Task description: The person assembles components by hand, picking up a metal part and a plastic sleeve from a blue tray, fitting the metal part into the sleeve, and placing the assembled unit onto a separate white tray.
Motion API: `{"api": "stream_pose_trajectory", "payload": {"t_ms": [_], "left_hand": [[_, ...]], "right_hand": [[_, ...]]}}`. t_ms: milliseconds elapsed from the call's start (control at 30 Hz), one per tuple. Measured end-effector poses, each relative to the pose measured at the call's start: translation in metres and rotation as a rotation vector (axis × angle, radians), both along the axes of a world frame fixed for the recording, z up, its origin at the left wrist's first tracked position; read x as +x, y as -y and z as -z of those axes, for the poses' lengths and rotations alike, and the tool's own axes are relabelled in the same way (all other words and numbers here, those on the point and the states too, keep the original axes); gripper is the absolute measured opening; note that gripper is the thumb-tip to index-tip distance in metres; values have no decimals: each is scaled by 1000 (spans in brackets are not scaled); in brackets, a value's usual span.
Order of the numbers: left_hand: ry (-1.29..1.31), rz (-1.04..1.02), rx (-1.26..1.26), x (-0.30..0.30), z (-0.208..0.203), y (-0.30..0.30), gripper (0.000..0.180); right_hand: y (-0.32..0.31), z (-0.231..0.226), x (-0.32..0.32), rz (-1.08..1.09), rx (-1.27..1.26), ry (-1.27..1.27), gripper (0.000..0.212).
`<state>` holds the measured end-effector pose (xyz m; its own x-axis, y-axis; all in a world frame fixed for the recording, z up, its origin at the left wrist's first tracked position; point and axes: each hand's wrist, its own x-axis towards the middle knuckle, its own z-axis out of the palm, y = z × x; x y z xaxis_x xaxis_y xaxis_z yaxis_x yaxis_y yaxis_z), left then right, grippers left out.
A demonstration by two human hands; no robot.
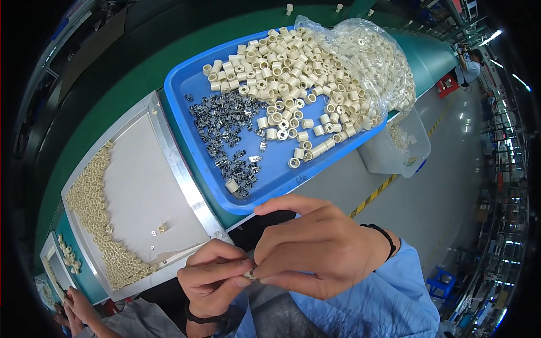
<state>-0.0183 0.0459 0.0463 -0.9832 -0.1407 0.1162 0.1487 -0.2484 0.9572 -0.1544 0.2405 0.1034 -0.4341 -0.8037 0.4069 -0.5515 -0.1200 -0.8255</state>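
The left hand and the right hand meet fingertip to fingertip, each grip pinched narrow on the same small pale piece, which is mostly hidden between the fingers. Just beyond the grip, a blue tray on the green table holds dark metal clips on its left side and cream cylinders farther back, with a clear plastic bag of more at the far right. Left of the grip, a metal-framed tray carries heaped small beige pieces.
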Motion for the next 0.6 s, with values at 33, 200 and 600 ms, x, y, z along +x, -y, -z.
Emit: {"api": "stream_pose_trajectory", "payload": {"t_ms": [33, 200, 600], "left_hand": [[-8, 0, -34, 0, 0, 0, 28], [32, 17, 61, 0, 4, 2, 28], [97, -17, 425, -10, 47, 0, 26]], "right_hand": [[1, 1, 0, -7, 1, 8, 9], [2, 8, 4, 27, -31, -51, 14], [-27, 50, -61, 390, 329, -259, 34]]}}
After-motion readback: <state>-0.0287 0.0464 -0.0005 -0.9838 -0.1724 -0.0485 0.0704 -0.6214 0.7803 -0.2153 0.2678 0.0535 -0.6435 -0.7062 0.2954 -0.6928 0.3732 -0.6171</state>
